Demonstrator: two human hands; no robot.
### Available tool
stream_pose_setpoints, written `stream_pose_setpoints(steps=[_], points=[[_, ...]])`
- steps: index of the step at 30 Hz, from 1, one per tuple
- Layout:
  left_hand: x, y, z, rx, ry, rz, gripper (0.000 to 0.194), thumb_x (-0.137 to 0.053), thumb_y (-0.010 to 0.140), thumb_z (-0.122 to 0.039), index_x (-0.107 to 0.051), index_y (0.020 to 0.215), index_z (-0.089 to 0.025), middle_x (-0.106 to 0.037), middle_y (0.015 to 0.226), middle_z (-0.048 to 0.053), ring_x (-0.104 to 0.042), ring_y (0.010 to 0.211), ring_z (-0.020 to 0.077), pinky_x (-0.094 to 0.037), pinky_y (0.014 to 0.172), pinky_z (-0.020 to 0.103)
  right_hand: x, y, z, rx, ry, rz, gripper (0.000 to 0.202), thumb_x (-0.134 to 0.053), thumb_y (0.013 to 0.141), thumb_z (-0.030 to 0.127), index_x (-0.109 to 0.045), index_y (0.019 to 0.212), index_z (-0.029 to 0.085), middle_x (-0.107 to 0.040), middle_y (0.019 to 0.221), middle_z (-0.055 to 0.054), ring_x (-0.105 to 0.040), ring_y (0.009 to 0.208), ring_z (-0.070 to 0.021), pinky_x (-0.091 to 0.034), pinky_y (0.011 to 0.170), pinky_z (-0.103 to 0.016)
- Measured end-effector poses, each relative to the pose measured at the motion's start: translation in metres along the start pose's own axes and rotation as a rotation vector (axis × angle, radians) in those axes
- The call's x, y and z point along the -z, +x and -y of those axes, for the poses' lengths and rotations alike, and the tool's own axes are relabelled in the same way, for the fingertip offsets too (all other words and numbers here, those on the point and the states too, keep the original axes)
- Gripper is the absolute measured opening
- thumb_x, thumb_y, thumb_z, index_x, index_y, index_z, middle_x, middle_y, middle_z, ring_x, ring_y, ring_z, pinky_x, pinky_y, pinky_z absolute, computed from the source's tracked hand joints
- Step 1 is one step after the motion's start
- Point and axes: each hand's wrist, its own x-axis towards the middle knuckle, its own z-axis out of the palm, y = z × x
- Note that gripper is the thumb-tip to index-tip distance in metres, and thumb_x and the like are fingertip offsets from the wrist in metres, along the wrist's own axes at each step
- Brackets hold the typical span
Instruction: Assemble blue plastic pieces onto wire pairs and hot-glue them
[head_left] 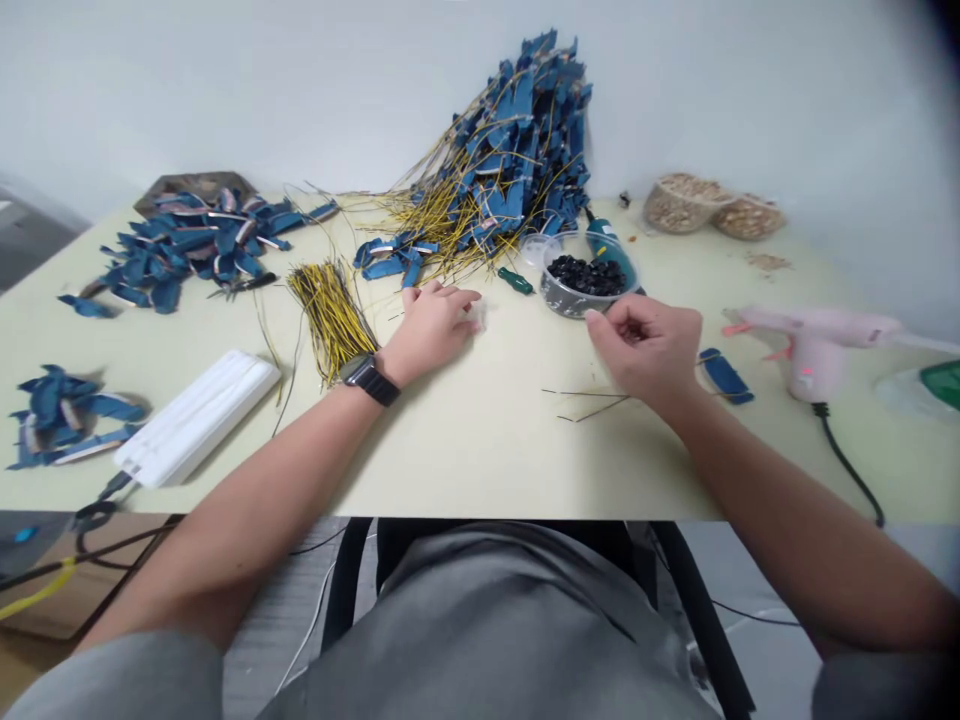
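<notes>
My left hand (pixel 433 328), with a black watch on its wrist, rests palm down on the table, its fingers apart. A small see-through piece (pixel 480 314) is at its fingertips; I cannot tell if they touch it. Behind its wrist lies a bundle of yellow and black wires (pixel 330 318). My right hand (pixel 651 348) is closed, thumb against curled fingers, just in front of a clear tub (pixel 564 300) of small black parts (pixel 589 274). Whatever it pinches is hidden. Under its wrist run thin wires (pixel 581 394) from a blue strip piece (pixel 726 376).
Blue pieces with wires form a tall pile (pixel 525 140); loose ones lie in a heap (pixel 187 240) at left. A white power box (pixel 202 415), pliers (pixel 244 285), a green-handled tool (pixel 515 281), a pink glue gun (pixel 817 340) and tubs of light bits (pixel 686 203) surround the hands.
</notes>
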Motion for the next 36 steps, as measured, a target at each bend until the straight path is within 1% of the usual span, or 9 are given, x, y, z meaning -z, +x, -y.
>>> stream_pose_setpoints(steps=[5, 7, 10, 11, 16, 23, 27, 32, 36], points=[[-0.001, 0.004, 0.009, -0.056, -0.036, -0.099, 0.049, -0.095, 0.111, -0.024, -0.079, 0.157, -0.024, -0.096, 0.136, 0.014, -0.077, 0.143, 0.0459, -0.047, 0.131, 0.069, -0.002, 0.002, -0.006, 0.04, 0.026, -0.032, 0.055, -0.089, 0.104, 0.049, -0.049, 0.071, 0.03, -0.04, 0.061, 0.003, -0.03, 0.056, -0.0162, -0.026, 0.058, -0.039], [0.0, 0.005, 0.013, -0.102, -0.018, -0.101, 0.038, -0.096, 0.111, -0.025, -0.081, 0.146, -0.026, -0.095, 0.132, 0.012, -0.078, 0.137, 0.0438, -0.047, 0.13, 0.068, -0.004, 0.004, -0.01, 0.076, 0.069, -0.019, 0.051, -0.088, 0.104, 0.045, -0.051, 0.072, 0.03, -0.041, 0.062, 0.003, -0.031, 0.057, -0.016, -0.028, 0.06, -0.039], [0.002, 0.007, 0.016, -0.163, 0.038, -0.074, 0.013, -0.092, 0.114, -0.031, -0.087, 0.126, -0.027, -0.094, 0.132, 0.013, -0.075, 0.14, 0.0456, -0.044, 0.131, 0.071, -0.009, 0.006, -0.017, 0.113, 0.132, -0.01, 0.045, -0.085, 0.103, 0.033, -0.051, 0.074, 0.029, -0.044, 0.064, 0.004, -0.033, 0.059, -0.0161, -0.029, 0.062, -0.038], [0.003, 0.008, 0.017, -0.165, 0.053, -0.068, 0.011, -0.09, 0.115, -0.033, -0.09, 0.125, -0.027, -0.094, 0.133, 0.015, -0.074, 0.143, 0.0471, -0.042, 0.131, 0.073, -0.011, 0.007, -0.02, 0.105, 0.139, -0.004, 0.044, -0.084, 0.103, 0.029, -0.051, 0.074, 0.029, -0.044, 0.065, 0.004, -0.034, 0.06, -0.0162, -0.03, 0.063, -0.038], [0.004, 0.014, 0.021, -0.15, 0.124, -0.019, 0.029, -0.076, 0.119, -0.033, -0.099, 0.137, -0.026, -0.089, 0.148, 0.022, -0.071, 0.151, 0.0532, -0.041, 0.128, 0.079, -0.017, 0.011, -0.025, 0.001, 0.087, 0.06, 0.05, -0.086, 0.099, 0.01, -0.048, 0.072, 0.028, -0.045, 0.065, 0.005, -0.038, 0.064, -0.0168, -0.038, 0.07, -0.04], [0.005, 0.012, 0.029, -0.174, 0.153, -0.007, 0.057, -0.062, 0.112, -0.015, -0.096, 0.157, -0.029, -0.087, 0.154, 0.021, -0.074, 0.15, 0.0516, -0.045, 0.126, 0.077, -0.017, 0.015, -0.012, -0.027, 0.098, 0.112, 0.055, -0.087, 0.103, 0.006, -0.046, 0.072, 0.027, -0.044, 0.067, 0.005, -0.038, 0.066, -0.0165, -0.04, 0.073, -0.04], [0.005, 0.013, 0.029, -0.169, 0.183, 0.039, 0.054, -0.066, 0.115, -0.019, -0.093, 0.161, -0.028, -0.085, 0.161, 0.024, -0.072, 0.153, 0.0523, -0.046, 0.125, 0.078, -0.015, 0.014, -0.006, -0.031, 0.106, 0.148, 0.058, -0.086, 0.104, 0.004, -0.045, 0.071, 0.027, -0.045, 0.066, 0.005, -0.039, 0.066, -0.0157, -0.041, 0.074, -0.041], [0.005, 0.014, 0.031, -0.178, 0.191, 0.023, 0.049, -0.068, 0.114, -0.02, -0.091, 0.156, -0.027, -0.085, 0.162, 0.023, -0.071, 0.154, 0.0501, -0.047, 0.127, 0.074, -0.016, 0.014, -0.007, -0.011, 0.09, 0.149, 0.063, -0.091, 0.105, 0.007, -0.043, 0.07, 0.028, -0.042, 0.066, 0.005, -0.041, 0.067, -0.0156, -0.044, 0.073, -0.042], [0.003, 0.014, 0.031, -0.153, 0.166, -0.008, 0.043, -0.072, 0.11, -0.018, -0.091, 0.147, -0.029, -0.087, 0.156, 0.02, -0.074, 0.152, 0.0491, -0.048, 0.13, 0.073, -0.015, 0.014, -0.006, -0.026, 0.077, 0.18, 0.059, -0.092, 0.105, 0.014, -0.045, 0.072, 0.029, -0.046, 0.068, 0.003, -0.047, 0.071, -0.0194, -0.049, 0.074, -0.043]])
